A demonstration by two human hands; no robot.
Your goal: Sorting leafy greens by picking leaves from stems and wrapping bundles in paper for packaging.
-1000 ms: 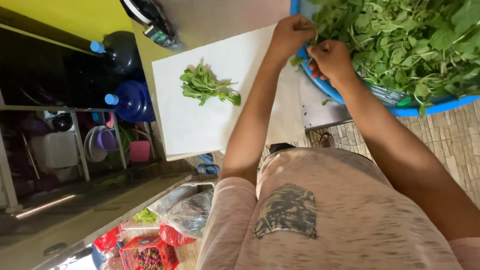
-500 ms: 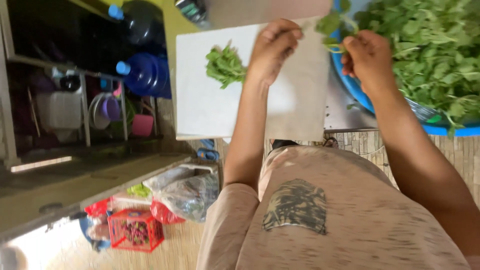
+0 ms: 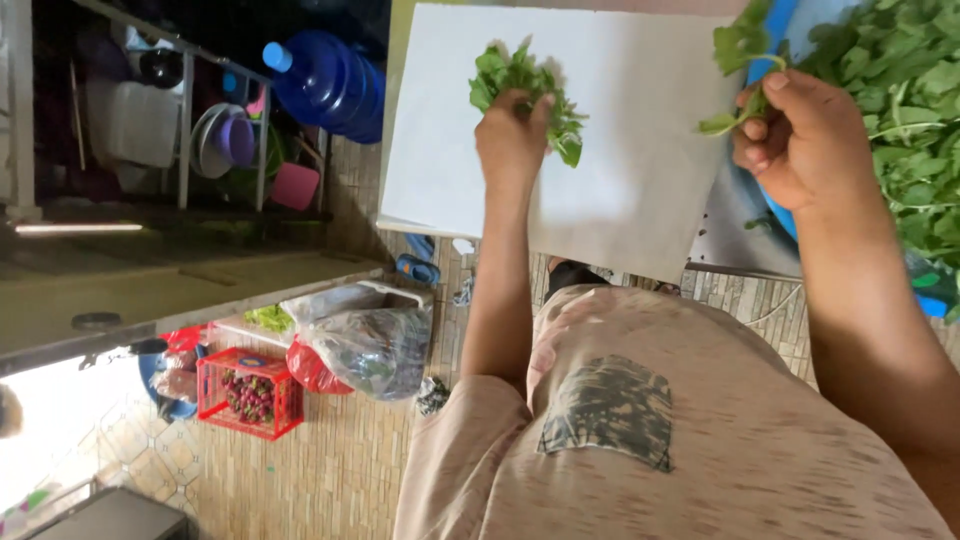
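My left hand [image 3: 510, 135] rests on a small pile of plucked green leaves [image 3: 525, 85], fingers curled onto them, on a white board [image 3: 640, 150]. To the right, my right hand [image 3: 800, 140] pinches a leafy green sprig [image 3: 735, 70] by its stem, just beside a blue basin [image 3: 785, 25]. That basin is heaped with leafy greens [image 3: 900, 90]. The two hands are well apart, with bare white board between them.
A metal tray [image 3: 725, 230] lies under the board's right corner. To the left stand blue water jugs [image 3: 325, 85] and a rack with plastic containers [image 3: 150, 125]. On the tiled floor sit a plastic bag [image 3: 370, 340] and a red basket [image 3: 250, 395].
My left hand left the basin edge and moved across the board onto the small leaf pile. My right hand drew back from the basin holding a sprig. The view shifted closer.
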